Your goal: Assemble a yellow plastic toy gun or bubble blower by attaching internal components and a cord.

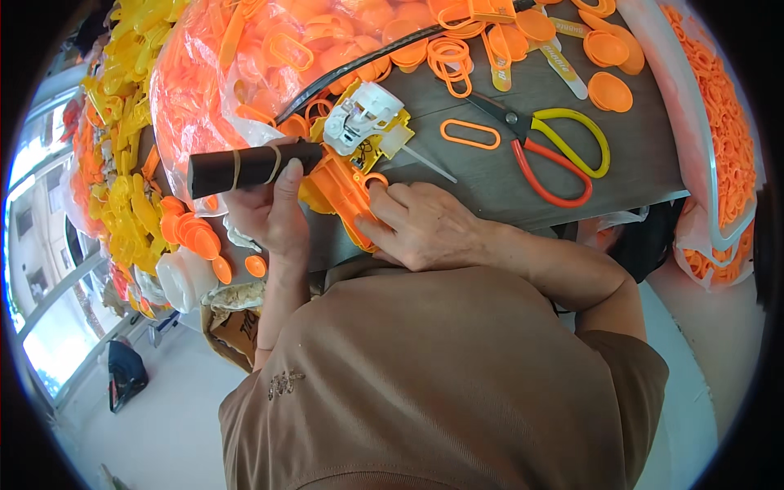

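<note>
My left hand (282, 208) is wrapped round a black cylindrical tool (219, 171) with rubber bands on it, probably an electric screwdriver. Its narrower end points right, against an orange and yellow plastic toy body (339, 184). Fixed at the far end of that body is a white mechanism housing (363, 114), and a thin pale rod (431, 163) sticks out to the right. My right hand (429, 224) grips the near right side of the orange part, fingers curled on it. The tool's tip is hidden at the toy.
Scissors (549, 155) with one yellow and one red handle lie right of the toy, beside an orange oval ring (470, 135). Orange discs (608, 91) are scattered farther back. A clear bag of orange parts (220, 90) bulges at far left; yellow parts (131, 208) are heaped beyond it.
</note>
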Action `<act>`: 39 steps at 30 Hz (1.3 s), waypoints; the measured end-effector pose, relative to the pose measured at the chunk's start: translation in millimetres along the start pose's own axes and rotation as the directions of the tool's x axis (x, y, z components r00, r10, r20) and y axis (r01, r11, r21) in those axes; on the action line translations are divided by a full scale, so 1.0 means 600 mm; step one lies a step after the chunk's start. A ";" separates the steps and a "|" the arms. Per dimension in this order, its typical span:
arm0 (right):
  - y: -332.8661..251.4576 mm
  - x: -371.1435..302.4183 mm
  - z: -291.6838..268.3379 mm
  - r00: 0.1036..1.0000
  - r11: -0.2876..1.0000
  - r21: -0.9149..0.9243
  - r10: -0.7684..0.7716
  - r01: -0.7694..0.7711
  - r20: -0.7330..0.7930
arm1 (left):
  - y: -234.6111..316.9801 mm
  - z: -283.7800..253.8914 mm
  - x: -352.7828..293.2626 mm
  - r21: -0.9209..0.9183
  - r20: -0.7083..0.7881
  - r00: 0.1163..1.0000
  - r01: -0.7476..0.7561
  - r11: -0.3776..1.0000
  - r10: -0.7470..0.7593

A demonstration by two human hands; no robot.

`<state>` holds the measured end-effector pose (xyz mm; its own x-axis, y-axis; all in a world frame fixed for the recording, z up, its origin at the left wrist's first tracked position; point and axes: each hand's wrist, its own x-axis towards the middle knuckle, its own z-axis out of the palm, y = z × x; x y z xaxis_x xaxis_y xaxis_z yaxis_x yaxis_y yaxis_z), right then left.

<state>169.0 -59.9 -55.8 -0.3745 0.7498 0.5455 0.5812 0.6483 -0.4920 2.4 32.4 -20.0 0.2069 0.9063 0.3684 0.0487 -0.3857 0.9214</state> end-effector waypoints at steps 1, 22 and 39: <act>0.002 -0.001 0.001 1.000 1.000 -0.009 -0.012 0.012 0.001 | 0.000 0.004 -0.004 0.047 -0.052 0.999 -0.008 0.999 0.010; 0.001 -0.004 0.006 1.000 1.000 0.017 0.011 -0.011 0.004 | -0.009 0.003 -0.018 0.098 -0.114 0.991 -0.064 0.993 0.075; -0.013 0.014 -0.026 0.995 0.996 -0.074 0.058 -0.051 0.085 | 0.096 -0.066 -0.006 -0.224 0.198 0.878 0.474 0.852 -0.437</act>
<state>172.4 -60.6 -36.9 -0.4005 0.7944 0.4566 0.6515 0.5973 -0.4678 -33.9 13.7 36.5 0.3541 0.9295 -0.1034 -0.0791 0.1400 0.9870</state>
